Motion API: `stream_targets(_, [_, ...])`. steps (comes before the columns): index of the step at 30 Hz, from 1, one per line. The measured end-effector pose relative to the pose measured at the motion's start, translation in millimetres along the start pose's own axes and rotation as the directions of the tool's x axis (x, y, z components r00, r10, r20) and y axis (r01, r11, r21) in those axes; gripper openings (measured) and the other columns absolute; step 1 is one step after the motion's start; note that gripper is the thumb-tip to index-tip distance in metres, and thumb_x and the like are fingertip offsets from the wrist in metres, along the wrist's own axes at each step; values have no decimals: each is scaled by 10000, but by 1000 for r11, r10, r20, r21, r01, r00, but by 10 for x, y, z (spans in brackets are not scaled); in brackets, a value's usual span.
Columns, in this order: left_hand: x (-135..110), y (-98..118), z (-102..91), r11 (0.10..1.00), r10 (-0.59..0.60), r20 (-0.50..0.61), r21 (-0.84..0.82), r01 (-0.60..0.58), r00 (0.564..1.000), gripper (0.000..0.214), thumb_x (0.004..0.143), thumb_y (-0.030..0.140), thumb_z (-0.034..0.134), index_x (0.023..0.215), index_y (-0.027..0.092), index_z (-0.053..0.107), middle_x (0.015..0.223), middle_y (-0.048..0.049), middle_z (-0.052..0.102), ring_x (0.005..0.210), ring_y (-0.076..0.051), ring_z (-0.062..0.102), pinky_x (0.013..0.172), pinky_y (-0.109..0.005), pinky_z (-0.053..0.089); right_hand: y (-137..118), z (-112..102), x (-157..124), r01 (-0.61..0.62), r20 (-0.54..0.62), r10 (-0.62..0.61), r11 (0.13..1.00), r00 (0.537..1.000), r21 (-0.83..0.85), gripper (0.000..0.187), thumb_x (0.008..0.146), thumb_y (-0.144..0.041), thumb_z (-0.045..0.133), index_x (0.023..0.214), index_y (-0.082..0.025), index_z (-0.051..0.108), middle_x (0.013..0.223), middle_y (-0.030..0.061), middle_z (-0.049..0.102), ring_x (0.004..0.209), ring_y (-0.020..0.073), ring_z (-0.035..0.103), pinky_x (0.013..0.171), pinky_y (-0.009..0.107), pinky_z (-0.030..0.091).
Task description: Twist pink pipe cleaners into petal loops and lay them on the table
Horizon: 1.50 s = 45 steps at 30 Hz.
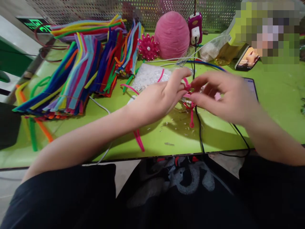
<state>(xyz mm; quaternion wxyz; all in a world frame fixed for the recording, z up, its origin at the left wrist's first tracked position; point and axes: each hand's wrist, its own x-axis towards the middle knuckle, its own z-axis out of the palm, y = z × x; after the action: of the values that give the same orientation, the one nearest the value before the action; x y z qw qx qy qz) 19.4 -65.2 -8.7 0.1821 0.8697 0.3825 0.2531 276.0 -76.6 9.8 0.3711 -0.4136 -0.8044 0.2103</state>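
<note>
Above the table, my left hand (164, 90) has its thumb and fingers pinched on a pink pipe cleaner (192, 119), whose looped end hangs below the fingertips. From the other side my right hand (220, 95) closes its thumb and fingertips on the same pink piece; this hand is slightly blurred. How the pink wire bends between the fingers is partly hidden. Just behind my left hand lies a clear bag of white beads (151, 74). Another bent pink pipe cleaner (139, 140) pokes out below my left forearm.
Bundles of coloured pipe cleaners (81, 76) fill the left side. At the back stand a pink ball (172, 35), a pink beaded flower (148, 47) and a purple power socket (195, 24). A black cable (199, 133) crosses the table. A phone (247, 58) leans at right.
</note>
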Motion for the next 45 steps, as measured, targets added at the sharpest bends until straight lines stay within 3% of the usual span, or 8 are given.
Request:
stream_targets(6, [-79, 60, 16, 982, 6, 112, 187, -27, 994, 534, 1178, 362, 485, 1680, 194, 560, 1015, -86, 843, 879, -274, 839, 737, -336, 567, -210, 326, -134, -46, -76, 50, 998, 996, 51, 209, 1076, -439, 812, 957, -267, 814, 895, 28, 813, 692, 187, 653, 616, 370, 509])
stream_targets(13, [55, -72, -25, 995, 94, 88, 15, -95, 992, 213, 1159, 375, 609, 1144, 227, 761, 843, -19, 786, 718, -178, 713, 711, -288, 499, 121, 333, -61, -127, 77, 107, 930, 991, 345, 455, 1050, -674, 817, 899, -261, 701, 731, -11, 634, 563, 140, 522, 495, 315, 404])
stream_targets(19, [115, -104, 4, 994, 111, 107, -26, -109, 988, 384, 1199, 425, 526, 900, 237, 676, 734, -22, 636, 735, -199, 629, 747, -336, 504, 106, 372, -147, 75, -167, -93, 991, 981, -110, 388, 1158, -581, 665, 917, -280, 626, 834, 40, 670, 787, 227, 661, 682, 381, 502])
stream_targets(26, [94, -67, 60, 984, 177, 7, -16, -177, 984, 426, 1211, 446, 475, 915, 229, 692, 1170, -166, 749, 1217, -339, 686, 1178, -582, 554, 92, 348, -165, 83, -249, -172, 940, 953, -331, 387, 1209, -577, 515, 981, -276, 598, 999, 109, 701, 973, 282, 699, 748, 406, 550])
stream_targets(29, [101, -28, 31, 949, 104, 174, -311, -46, 979, 393, 1230, 413, 439, 966, 221, 657, 966, -79, 769, 952, -226, 762, 930, -402, 659, 49, 295, -133, 46, -266, -144, 938, 953, -342, 398, 1188, -620, 542, 968, -291, 584, 977, 111, 666, 1008, 306, 693, 799, 433, 579])
stream_targets(33, [125, -14, -14, 772, 14, 384, -591, 234, 923, 341, 1230, 407, 490, 959, 230, 595, 640, 42, 606, 469, -101, 553, 480, -229, 456, 58, 206, -66, 76, -312, -204, 923, 928, -378, 463, 1183, -663, 521, 908, -291, 537, 943, 99, 659, 947, 289, 685, 865, 461, 572])
stream_targets(40, [176, -57, 2, 736, -64, 301, -629, 248, 951, 337, 1204, 331, 539, 899, 213, 616, 623, 67, 471, 457, -64, 401, 453, -205, 340, 392, 109, 88, -8, -223, 65, 969, 973, 246, 709, 960, -967, 700, 922, -261, 657, 654, -53, 544, 470, 105, 535, 471, 284, 355])
stream_targets(45, [181, -97, 48, 745, -72, 262, -627, 227, 962, 355, 1215, 321, 487, 909, 216, 632, 654, 57, 467, 507, -90, 385, 510, -240, 363, 428, 135, 77, 42, -225, 25, 956, 974, 290, 723, 849, -945, 845, 957, -234, 774, 760, -18, 685, 493, 82, 577, 409, 244, 322])
